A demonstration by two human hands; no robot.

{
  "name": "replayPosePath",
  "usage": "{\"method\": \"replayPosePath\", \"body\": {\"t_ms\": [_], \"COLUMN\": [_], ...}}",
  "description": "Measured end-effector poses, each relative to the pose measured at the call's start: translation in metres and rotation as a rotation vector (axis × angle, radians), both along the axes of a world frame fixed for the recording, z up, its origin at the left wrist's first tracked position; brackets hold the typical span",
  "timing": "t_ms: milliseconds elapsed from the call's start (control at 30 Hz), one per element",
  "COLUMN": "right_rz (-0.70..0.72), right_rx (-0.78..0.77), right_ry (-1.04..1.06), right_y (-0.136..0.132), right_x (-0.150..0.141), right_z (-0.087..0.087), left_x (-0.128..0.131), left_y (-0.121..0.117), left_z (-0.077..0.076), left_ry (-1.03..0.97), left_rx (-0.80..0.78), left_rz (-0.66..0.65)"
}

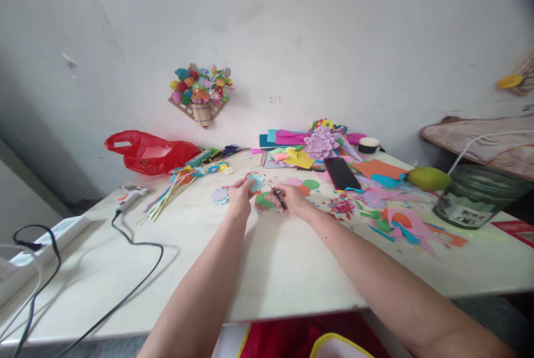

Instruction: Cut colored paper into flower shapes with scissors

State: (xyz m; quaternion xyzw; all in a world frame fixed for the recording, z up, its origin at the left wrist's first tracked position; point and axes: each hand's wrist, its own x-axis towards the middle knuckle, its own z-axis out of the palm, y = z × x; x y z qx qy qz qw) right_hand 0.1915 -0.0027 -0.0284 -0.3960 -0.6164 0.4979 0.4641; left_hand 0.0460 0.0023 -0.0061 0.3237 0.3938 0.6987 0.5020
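Note:
Between the fingers of my left hand [241, 197] is a light blue scalloped paper flower [256, 182], with an orange piece showing behind it. My right hand [292, 200] grips a pair of scissors [277, 194], whose blades point up and left beside the flower's edge. Under the hands lies a green paper circle [262, 200]. Left of my left hand rest cut scalloped flowers [221, 196] in lilac and blue. Just beyond my right hand are a green disc [311, 184] and pink and orange ones.
A glue gun [134, 198] with its cord and a power strip [50, 241] are at left, near thin sticks [171, 197] and a red bag [152, 152]. Rightward are a phone [342, 173], paper scraps [411, 227], a green fruit [429, 178] and a glass jar [479, 197].

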Motion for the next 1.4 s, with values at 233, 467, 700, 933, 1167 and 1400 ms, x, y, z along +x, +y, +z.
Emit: {"method": "replayPosePath", "body": {"t_ms": [233, 467, 700, 933, 1167, 1400], "right_rz": [0.032, 0.169, 0.247, 0.227, 0.187, 0.169], "right_rx": [-0.026, -0.039, -0.035, -0.04, -0.046, -0.051], "right_ry": [-0.077, -0.156, -0.178, -0.187, -0.2, -0.198], "right_y": [-0.014, -0.016, -0.013, -0.015, -0.017, -0.018], "right_x": [0.016, 0.034, 0.035, 0.032, 0.029, 0.027], "right_z": [0.019, 0.024, 0.021, 0.021, 0.022, 0.023], "left_x": [-0.009, -0.014, -0.015, -0.011, -0.008, -0.007], "left_y": [-0.001, 0.0, 0.001, -0.001, -0.002, -0.001], "left_z": [-0.001, -0.006, -0.007, -0.005, -0.006, -0.006], "left_ry": [0.027, 0.087, 0.057, 0.035, 0.024, 0.009], "left_rx": [0.033, 0.033, 0.029, 0.016, 0.013, 0.03], "left_rz": [-0.182, -0.362, -0.386, -0.377, -0.362, -0.383]}}
